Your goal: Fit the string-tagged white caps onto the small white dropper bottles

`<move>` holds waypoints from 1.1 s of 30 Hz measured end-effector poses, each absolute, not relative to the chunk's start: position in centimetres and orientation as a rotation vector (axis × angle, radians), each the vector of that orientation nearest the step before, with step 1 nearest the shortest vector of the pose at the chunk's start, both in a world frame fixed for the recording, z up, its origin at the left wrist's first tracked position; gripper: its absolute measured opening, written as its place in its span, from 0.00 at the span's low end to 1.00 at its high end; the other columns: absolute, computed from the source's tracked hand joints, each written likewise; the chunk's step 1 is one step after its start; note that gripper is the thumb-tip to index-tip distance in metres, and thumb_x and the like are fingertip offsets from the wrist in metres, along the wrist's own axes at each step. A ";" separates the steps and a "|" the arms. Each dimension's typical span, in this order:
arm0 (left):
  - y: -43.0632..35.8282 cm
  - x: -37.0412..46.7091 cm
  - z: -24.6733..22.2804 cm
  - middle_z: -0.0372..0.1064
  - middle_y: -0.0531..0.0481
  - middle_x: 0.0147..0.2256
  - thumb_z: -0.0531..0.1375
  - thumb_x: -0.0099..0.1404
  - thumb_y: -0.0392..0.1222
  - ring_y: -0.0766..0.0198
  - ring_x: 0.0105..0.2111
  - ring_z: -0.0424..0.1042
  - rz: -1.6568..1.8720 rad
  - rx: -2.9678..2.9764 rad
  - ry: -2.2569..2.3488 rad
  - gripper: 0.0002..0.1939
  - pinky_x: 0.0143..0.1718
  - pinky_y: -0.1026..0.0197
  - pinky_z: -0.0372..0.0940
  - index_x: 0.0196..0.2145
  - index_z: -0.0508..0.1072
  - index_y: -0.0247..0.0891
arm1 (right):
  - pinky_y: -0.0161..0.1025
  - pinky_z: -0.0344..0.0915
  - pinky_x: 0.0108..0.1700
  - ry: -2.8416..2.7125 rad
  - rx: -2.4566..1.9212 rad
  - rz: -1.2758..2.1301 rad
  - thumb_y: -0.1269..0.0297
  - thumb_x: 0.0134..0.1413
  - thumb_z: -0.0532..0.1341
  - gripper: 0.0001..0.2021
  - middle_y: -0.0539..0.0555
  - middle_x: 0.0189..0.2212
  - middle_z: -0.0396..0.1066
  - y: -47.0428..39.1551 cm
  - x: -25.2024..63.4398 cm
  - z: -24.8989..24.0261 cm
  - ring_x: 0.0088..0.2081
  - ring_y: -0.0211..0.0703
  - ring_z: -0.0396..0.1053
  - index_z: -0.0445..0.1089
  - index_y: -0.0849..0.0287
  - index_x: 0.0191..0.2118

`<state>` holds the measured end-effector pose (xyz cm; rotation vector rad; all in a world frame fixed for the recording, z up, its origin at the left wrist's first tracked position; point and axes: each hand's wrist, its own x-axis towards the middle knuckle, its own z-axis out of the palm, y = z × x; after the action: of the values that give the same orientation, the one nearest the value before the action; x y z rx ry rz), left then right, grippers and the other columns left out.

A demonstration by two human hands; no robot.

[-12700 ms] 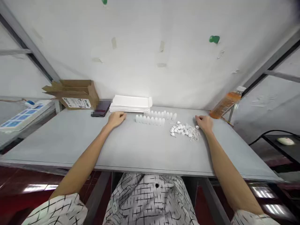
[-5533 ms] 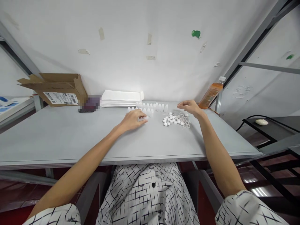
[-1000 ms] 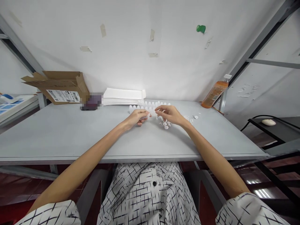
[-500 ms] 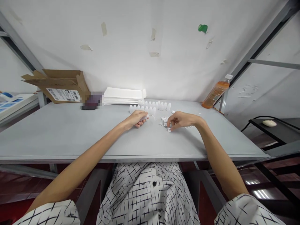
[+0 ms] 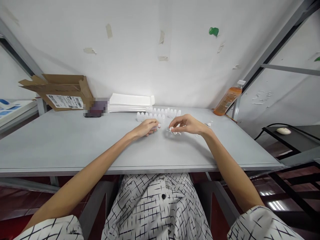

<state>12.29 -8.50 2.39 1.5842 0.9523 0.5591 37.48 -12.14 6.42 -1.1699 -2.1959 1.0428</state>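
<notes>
My left hand point(image 5: 147, 127) rests on the grey table point(image 5: 75, 143), its fingers curled around a small white bottle that barely shows. A little to its right my right hand point(image 5: 186, 124) pinches a small white cap between thumb and fingertips, just above the table. Two rows of small white bottles point(image 5: 157, 114) stand upright right behind both hands. The pile of small white caps point(image 5: 175, 132) lies under and behind my right hand, mostly hidden by it; a few stray caps point(image 5: 208, 124) lie further right.
A stack of white sheets point(image 5: 130, 102) lies against the wall behind the bottles. An open cardboard box point(image 5: 62, 91) and a dark blurred object point(image 5: 96, 108) sit at the back left. An orange drink bottle point(image 5: 228, 98) leans at the back right corner.
My right hand lifted off the cap pile with a cap and moved left toward my left hand. My left hand stayed in place around its bottle.
</notes>
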 end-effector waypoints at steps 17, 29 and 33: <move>-9.1 12.6 2.8 0.55 0.53 0.26 0.56 0.63 0.42 0.72 0.21 0.52 0.557 1.663 0.911 0.07 0.20 0.68 0.44 0.32 0.67 0.35 | 0.35 0.67 0.23 -2.039 -1.147 0.868 0.58 0.56 0.65 0.15 0.53 0.27 0.72 -11.8 33.7 3.4 0.25 0.36 0.68 0.79 0.64 0.43; -9.4 12.5 2.8 0.51 0.55 0.24 0.56 0.59 0.41 0.70 0.21 0.50 0.544 1.647 0.853 0.06 0.21 0.66 0.42 0.29 0.66 0.36 | 0.36 0.67 0.27 -2.056 -1.131 0.838 0.59 0.56 0.65 0.13 0.53 0.28 0.73 -11.7 33.9 3.2 0.25 0.37 0.69 0.77 0.62 0.43; -9.4 12.5 2.8 0.52 0.54 0.25 0.56 0.62 0.47 0.69 0.22 0.52 0.548 1.761 0.890 0.12 0.22 0.64 0.45 0.28 0.67 0.36 | 0.35 0.66 0.27 -2.073 -1.103 0.807 0.60 0.55 0.65 0.12 0.55 0.31 0.75 -11.7 33.9 3.3 0.29 0.38 0.70 0.78 0.61 0.42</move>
<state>12.51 -9.42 2.78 1.7610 0.8904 0.5482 33.93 -11.75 3.31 -1.1031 -2.0734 0.8065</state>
